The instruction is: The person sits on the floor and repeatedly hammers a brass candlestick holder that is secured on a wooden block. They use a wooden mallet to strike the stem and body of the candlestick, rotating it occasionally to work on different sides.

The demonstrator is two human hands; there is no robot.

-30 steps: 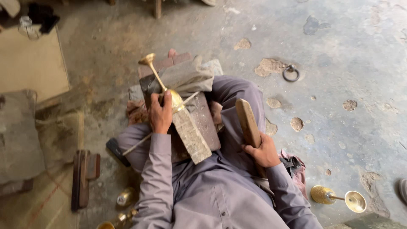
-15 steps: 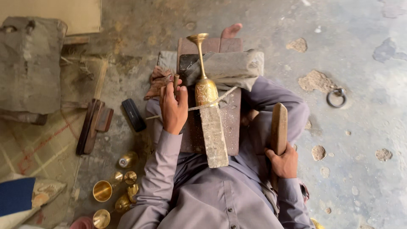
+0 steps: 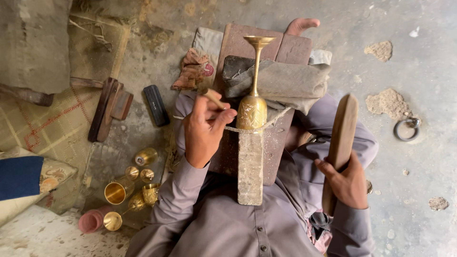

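A brass goblet point(image 3: 253, 97) lies on its side on a wooden block point(image 3: 251, 164) across my lap, foot pointing away, held down by a cord point(image 3: 276, 118). My left hand point(image 3: 204, 129) pinches a small punch-like tool point(image 3: 214, 98) just left of the goblet's engraved cup. My right hand point(image 3: 346, 183) grips the lower end of a flat wooden mallet stick point(image 3: 340, 143), raised upright to the right of the block. A folded grey cloth point(image 3: 285, 78) cushions the goblet's stem on a brown board point(image 3: 281, 47).
Several brass cups and goblets point(image 3: 128, 188) lie on the floor at my left, next to a pink cup point(image 3: 92, 221). Wooden pieces point(image 3: 108, 108), a dark bar point(image 3: 156, 104), a patterned mat point(image 3: 43, 123) and a cushion point(image 3: 24, 178) lie left. A metal ring point(image 3: 406, 129) lies on the floor at right.
The view has swung left and closer, bringing the goblet to centre. My left hand has slid onto the small tool beside the cup. The right hand still holds the stick upright.
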